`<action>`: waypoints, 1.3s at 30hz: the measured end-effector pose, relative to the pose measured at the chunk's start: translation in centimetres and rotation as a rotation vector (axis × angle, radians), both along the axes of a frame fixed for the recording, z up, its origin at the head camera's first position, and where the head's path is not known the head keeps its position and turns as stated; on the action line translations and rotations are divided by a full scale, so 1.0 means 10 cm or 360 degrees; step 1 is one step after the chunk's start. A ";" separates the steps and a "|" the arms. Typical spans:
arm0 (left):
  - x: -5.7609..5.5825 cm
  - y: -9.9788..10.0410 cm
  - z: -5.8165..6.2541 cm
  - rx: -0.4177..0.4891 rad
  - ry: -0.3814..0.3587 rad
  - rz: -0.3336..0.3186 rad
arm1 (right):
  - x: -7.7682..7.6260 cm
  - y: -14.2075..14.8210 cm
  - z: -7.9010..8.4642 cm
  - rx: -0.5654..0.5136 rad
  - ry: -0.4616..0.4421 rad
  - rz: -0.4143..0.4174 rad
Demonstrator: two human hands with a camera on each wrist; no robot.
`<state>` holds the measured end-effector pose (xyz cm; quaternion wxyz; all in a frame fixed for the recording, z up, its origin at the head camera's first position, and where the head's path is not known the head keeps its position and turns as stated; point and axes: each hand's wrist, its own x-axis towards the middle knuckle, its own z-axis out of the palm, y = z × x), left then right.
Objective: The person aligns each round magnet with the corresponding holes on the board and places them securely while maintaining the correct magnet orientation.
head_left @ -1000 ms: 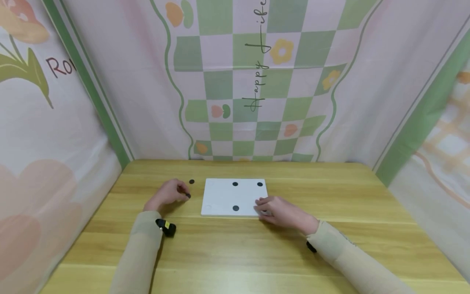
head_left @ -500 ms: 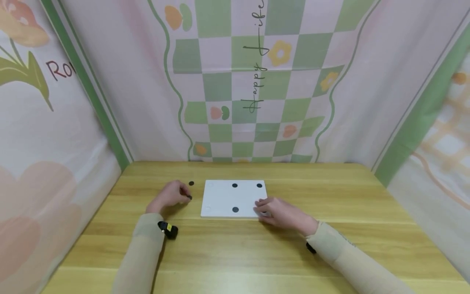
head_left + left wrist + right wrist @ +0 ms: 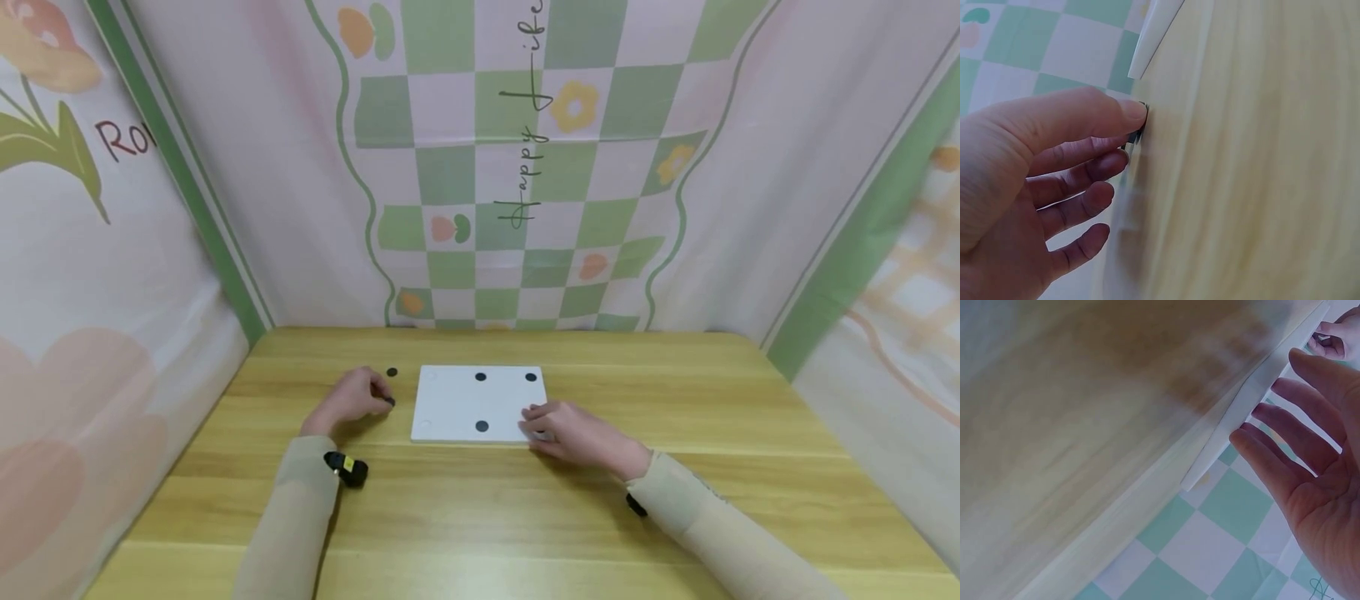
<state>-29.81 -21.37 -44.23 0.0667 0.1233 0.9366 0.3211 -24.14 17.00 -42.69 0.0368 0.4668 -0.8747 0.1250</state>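
Between thumb and index finger, my left hand (image 3: 354, 396) pinches a small black disc (image 3: 1137, 133), just left of a white rectangular board (image 3: 450, 404). In the left wrist view its other fingers curve loosely beside it. My right hand (image 3: 573, 431) rests its spread fingers on the board's right front corner. Black discs lie on the board: one at back centre (image 3: 481, 377), one at back right (image 3: 531, 377) and one at front centre (image 3: 482, 427). Another dark spot at the right front corner is mostly hidden by the right fingers. Two faint round marks show at the board's left end.
A loose black disc (image 3: 392, 372) lies on the wooden table (image 3: 465, 517), behind the left fingers. Printed cloth (image 3: 495, 183) with green checks hangs along the table's back edge, with more cloth at both sides. Each wrist carries a small black camera.
My left hand has shifted slightly right, toward the board, carrying the pinched black disc. The right hand and the board keep their places.
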 end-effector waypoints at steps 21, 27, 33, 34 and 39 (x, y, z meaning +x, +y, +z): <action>0.07 0.01 0.04 0.0084 0.0038 0.0035 | -0.02 0.00 0.00 -0.0025 0.0041 0.0026; 0.10 0.02 0.04 0.0104 0.0051 0.0026 | -0.01 0.01 -0.01 -0.0014 0.0026 0.0019; 0.11 0.02 0.06 0.0111 0.0084 0.0007 | -0.01 0.01 0.00 -0.0004 0.0015 0.0023; 0.11 0.02 0.06 0.0114 0.0093 0.0001 | -0.01 0.00 0.00 0.0000 0.0010 0.0021; 0.13 0.03 0.06 0.0124 0.0108 -0.0021 | -0.02 0.01 0.00 0.0004 0.0009 0.0017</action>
